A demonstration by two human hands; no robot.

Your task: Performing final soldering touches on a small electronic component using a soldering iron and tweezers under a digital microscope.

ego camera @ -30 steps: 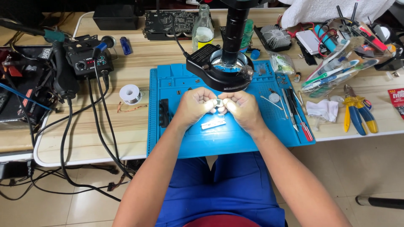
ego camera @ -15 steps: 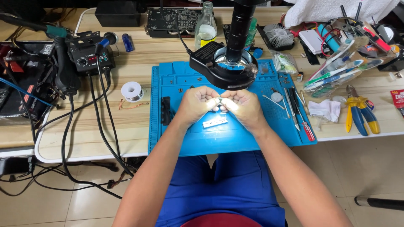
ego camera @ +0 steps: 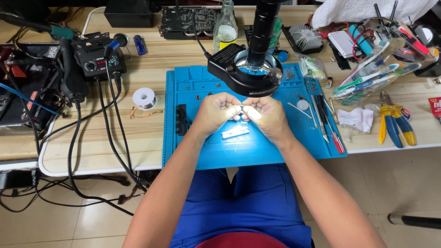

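Observation:
My left hand [ego camera: 217, 111] and my right hand [ego camera: 265, 113] meet over a blue work mat [ego camera: 206, 151], fingertips pinched together on a small shiny part [ego camera: 240, 109] between them. The part is too small to identify. Both hands sit in the bright light under a black microscope with a ring lamp [ego camera: 245, 73]. A small white rectangular piece [ego camera: 234, 133] lies on the mat just below the hands.
Screwdrivers and tweezers [ego camera: 327, 123] lie on the mat's right side; yellow-blue pliers [ego camera: 393, 121] and a white cloth [ego camera: 356, 118] sit beyond. A solder spool [ego camera: 145, 98], soldering station [ego camera: 98, 59] and black cables [ego camera: 108, 133] occupy the left. A glass bottle [ego camera: 226, 28] stands behind.
The hands have stayed pinched together under the lamp; only the head camera has shifted slightly.

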